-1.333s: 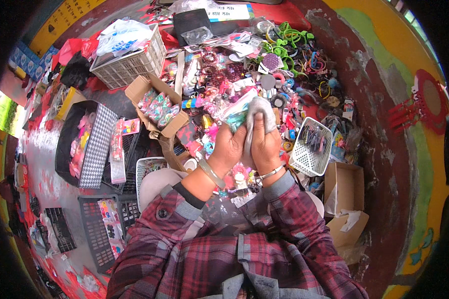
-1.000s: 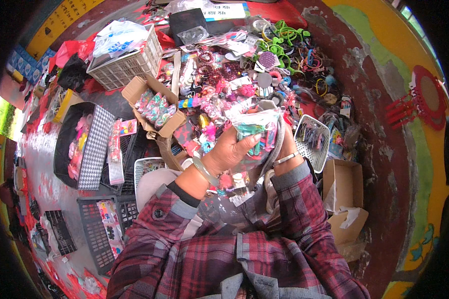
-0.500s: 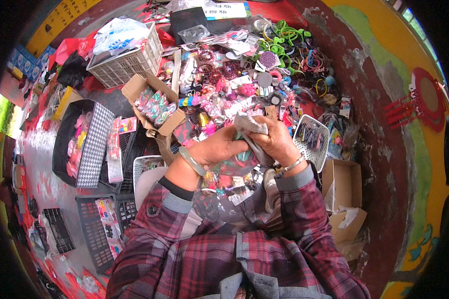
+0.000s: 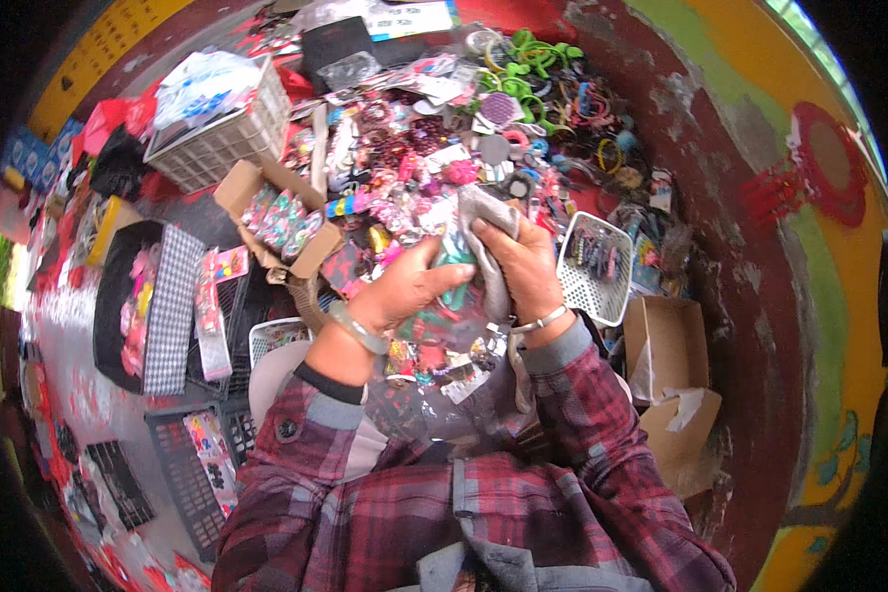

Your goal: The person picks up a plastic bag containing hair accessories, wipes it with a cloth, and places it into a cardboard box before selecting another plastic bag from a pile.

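Note:
In front of my chest, both hands meet over a heap of small accessories. A grey cloth [image 4: 496,281] is gripped in my right hand [image 4: 531,266], its upper end folded over by the thumb. My left hand [image 4: 405,288], with a pale bangle at the wrist, pinches a transparent plastic bag with teal-green pieces [image 4: 456,264] in it, close beside the cloth. What exactly the pieces are is too small and blurred to tell. Beyond my hands lies the pile of hair accessories [image 4: 405,148], mostly pink, red and dark beads.
To the left stand an open cardboard box [image 4: 316,242] of packaged items, a houndstooth bin [image 4: 173,306] and a white crate [image 4: 217,133]. At right are a white basket [image 4: 610,286] of small clips and an empty cardboard box [image 4: 669,340]. Green headbands [image 4: 533,54] lie farther back.
My hands have drawn slightly apart. The grey cloth now stands up more in my right hand, and the teal pieces show between the hands. The whole view has shifted a little.

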### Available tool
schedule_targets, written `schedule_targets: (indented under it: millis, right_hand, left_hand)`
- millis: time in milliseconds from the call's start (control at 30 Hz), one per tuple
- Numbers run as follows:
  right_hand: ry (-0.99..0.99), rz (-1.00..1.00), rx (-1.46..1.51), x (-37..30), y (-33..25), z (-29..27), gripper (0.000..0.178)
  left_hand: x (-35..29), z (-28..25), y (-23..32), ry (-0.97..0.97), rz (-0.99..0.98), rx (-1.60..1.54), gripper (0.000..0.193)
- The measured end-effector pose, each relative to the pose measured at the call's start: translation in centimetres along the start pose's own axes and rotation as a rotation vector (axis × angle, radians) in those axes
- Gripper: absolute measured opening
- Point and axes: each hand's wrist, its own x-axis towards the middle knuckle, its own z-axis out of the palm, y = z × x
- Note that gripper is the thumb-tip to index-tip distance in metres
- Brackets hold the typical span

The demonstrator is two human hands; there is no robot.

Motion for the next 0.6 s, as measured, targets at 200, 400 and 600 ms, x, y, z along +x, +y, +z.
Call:
schedule_targets:
  millis: [200, 400, 600]
  right_hand:
    - [0.164, 0.151, 0.109, 1.0, 0.7, -1.5, 0.020]
    - [0.121, 0.367, 0.332, 0.8, 0.7, -2.2, 0.018]
    - [0.192, 0.311, 0.583, 2.2, 0.7, -2.9, 0.024]
  left_hand:
    - [-0.7, 1.6, 0.9, 0.156, 0.346, 1.026, 0.088]
    - [-0.6, 1.4, -0.6, 0.119, 0.182, 0.892, 0.109]
    - [-0.5, 1.2, 0.3, 0.103, 0.068, -0.078, 0.077]
